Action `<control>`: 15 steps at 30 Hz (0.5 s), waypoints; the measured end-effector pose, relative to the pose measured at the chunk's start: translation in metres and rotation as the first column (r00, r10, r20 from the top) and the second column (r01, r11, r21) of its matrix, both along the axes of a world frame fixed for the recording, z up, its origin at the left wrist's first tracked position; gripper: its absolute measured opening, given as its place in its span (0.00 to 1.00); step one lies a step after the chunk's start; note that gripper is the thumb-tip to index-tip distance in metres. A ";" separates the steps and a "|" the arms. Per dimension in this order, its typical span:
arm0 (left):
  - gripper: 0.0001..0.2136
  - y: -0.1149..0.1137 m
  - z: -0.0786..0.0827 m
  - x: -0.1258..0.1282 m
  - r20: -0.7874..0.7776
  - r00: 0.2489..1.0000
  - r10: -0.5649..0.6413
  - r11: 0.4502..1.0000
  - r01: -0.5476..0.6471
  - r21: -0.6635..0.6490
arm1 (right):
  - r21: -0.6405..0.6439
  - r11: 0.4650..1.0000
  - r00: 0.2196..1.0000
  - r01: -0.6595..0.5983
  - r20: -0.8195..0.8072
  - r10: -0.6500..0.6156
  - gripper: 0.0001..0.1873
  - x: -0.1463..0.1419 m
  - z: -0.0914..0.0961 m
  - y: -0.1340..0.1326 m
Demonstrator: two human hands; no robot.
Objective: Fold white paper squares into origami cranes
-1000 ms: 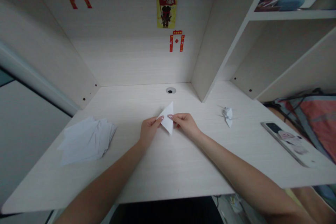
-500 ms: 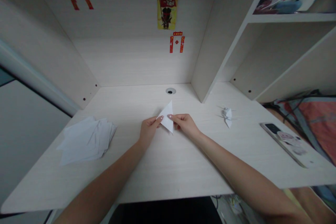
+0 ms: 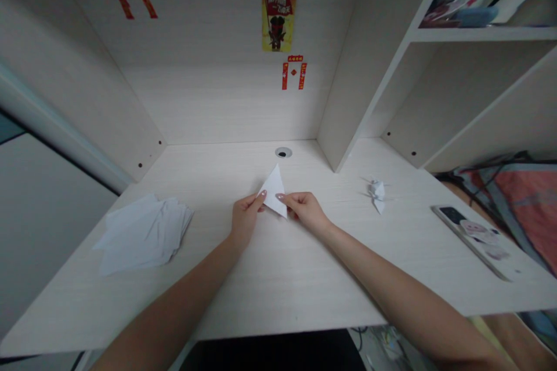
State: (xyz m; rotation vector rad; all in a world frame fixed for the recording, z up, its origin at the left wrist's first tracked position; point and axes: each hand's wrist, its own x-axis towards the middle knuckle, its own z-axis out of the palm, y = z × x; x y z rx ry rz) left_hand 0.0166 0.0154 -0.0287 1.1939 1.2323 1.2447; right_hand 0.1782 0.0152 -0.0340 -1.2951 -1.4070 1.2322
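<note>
A small piece of white paper (image 3: 274, 190), folded to a triangle with one point upward, is held just above the desk between both hands. My left hand (image 3: 248, 214) pinches its left edge, thumb on top. On the right edge, my right hand (image 3: 306, 208) grips it the same way, its thumb lying over the paper. The other fingers of both hands are mostly hidden beneath or behind the sheet. To the right lies a small folded white paper figure (image 3: 377, 194); its exact shape is hard to make out.
A loose stack of white paper sheets (image 3: 145, 235) lies on the desk (image 3: 261, 295) at the left. A phone in a stickered case (image 3: 472, 237) rests at the right, beside a red and grey cloth item (image 3: 517, 203). An upright panel (image 3: 348, 110) divides the desk's back.
The folded paper has turned slightly, its top point shifting left. Both hands keep their hold with small finger movements. The view has tilted up a little.
</note>
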 end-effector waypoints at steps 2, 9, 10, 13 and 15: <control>0.17 0.000 -0.001 -0.001 0.018 1.000 0.015 1.000 -0.015 0.002 | 0.005 1.000 1.000 -0.026 0.011 0.026 0.26 -0.001 0.001 -0.001; 0.17 0.001 -0.003 -0.002 0.048 0.998 0.036 0.999 -0.036 0.008 | 0.037 0.999 0.999 -0.040 -0.030 0.041 0.25 -0.005 0.001 -0.001; 0.17 0.002 -0.003 -0.002 0.046 0.998 0.048 0.999 -0.049 0.012 | 0.027 0.998 0.998 -0.052 -0.033 0.052 0.25 -0.004 0.002 -0.002; 0.16 0.002 -0.002 -0.002 0.058 0.995 0.081 0.997 -0.082 0.015 | -0.032 0.995 0.995 -0.091 -0.032 0.090 0.23 -0.002 0.005 -0.003; 0.15 0.002 -0.001 -0.003 0.077 0.993 0.092 0.996 -0.093 0.001 | -0.070 0.991 0.993 -0.112 -0.033 0.109 0.22 0.000 0.007 -0.004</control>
